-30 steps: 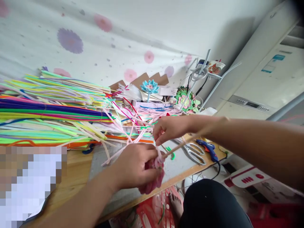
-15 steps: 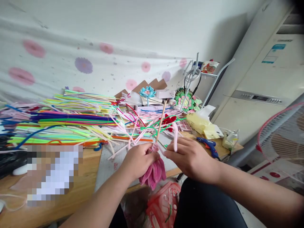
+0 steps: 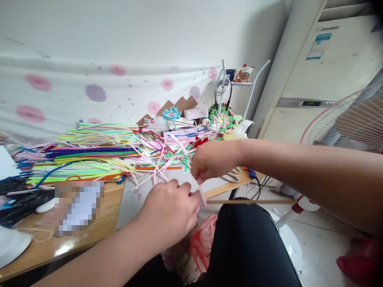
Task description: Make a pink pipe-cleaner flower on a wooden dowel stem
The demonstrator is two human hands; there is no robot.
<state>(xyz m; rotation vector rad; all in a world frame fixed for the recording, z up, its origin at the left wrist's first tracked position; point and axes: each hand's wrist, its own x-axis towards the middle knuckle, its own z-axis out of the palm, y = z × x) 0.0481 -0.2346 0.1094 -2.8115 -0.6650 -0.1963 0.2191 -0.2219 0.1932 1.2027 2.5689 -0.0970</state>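
Left hand: fingers curled in, thumb side down, gripping one end of the stick. Anything else inside that grip is mostly hidden. Stick sits just off the table's near edge, pointing right, roughly level in view, across the top of the knee.

Right hand: above and right of the left, closed in a pinch on the pink strip. Strip runs taut from those fingertips down to the stick, right at the left fingertips. Can't tell if it goes fully round. A pale pink length also shows past the right hand's far side; can't tell if same piece.

Around: grey board on the table; scissors partly behind the right forearm, glue gun just beside them. Bundles of coloured stems at left, blue flower behind. Red basket below the table edge.
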